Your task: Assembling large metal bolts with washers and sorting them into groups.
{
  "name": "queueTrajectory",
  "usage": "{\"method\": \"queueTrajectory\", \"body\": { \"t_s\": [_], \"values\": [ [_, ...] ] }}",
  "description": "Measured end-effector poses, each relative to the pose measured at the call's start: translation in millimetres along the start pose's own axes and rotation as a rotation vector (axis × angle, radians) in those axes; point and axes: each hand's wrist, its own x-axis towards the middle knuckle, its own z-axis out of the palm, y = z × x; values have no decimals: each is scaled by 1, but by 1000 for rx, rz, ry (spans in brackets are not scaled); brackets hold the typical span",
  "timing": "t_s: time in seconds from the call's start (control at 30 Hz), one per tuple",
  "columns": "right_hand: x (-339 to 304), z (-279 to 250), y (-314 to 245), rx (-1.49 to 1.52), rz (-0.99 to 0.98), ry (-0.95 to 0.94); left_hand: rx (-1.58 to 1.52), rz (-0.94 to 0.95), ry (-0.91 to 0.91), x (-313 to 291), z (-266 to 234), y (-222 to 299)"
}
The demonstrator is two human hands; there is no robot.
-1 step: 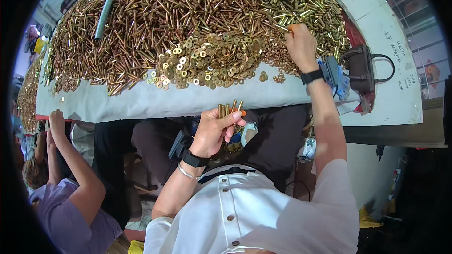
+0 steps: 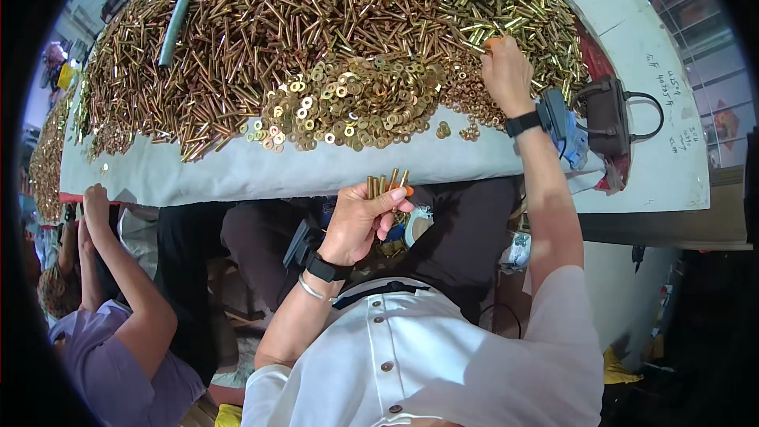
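Observation:
My left hand (image 2: 368,217) is closed around several brass-coloured metal rods (image 2: 382,187) that stand upright from its fingers, just off the table's near edge. An orange covering shows at its fingertips. On the right, my right hand (image 2: 507,75) reaches into the heap, fingers pinched together beside a small pile of nuts (image 2: 462,88). Orange shows at a fingertip here too. A rod end lies by those fingers; whether they grip it is hidden. Brass-coloured flat washers (image 2: 356,103) are piled left of that hand, with a large heap of rods (image 2: 277,16) behind.
A pale cloth (image 2: 316,170) covers the table's near edge. Right of my hand are a brown handbag (image 2: 607,119) and a white board (image 2: 672,142) with handwriting. A blue-green strip (image 2: 180,16) lies on the heap. At left a co-worker's arm (image 2: 130,253) reaches the table.
My right hand has shifted slightly upward and turned a little, bringing the dark device at its wrist more into sight. My left hand and its rods have stayed put.

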Motion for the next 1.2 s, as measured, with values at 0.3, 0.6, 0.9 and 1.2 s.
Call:
{"method": "queueTrajectory", "body": {
  "t_s": [0.3, 0.6, 0.9, 1.2],
  "values": [
    [26, 20, 19, -124, -112, -207, -14, -43, -5, 8, -7, 1],
    [-15, -15, -40, 1320, 691, -454, -26, -50, -2, 8, -2, -2],
    [-99, -40, -118, 1539, 627, -485, 2, -11, -28, 3, 6, -4],
    [-116, -50, -137, 1541, 615, -388, -18, 19, -40, 0, 10, -6]
  ]
}}
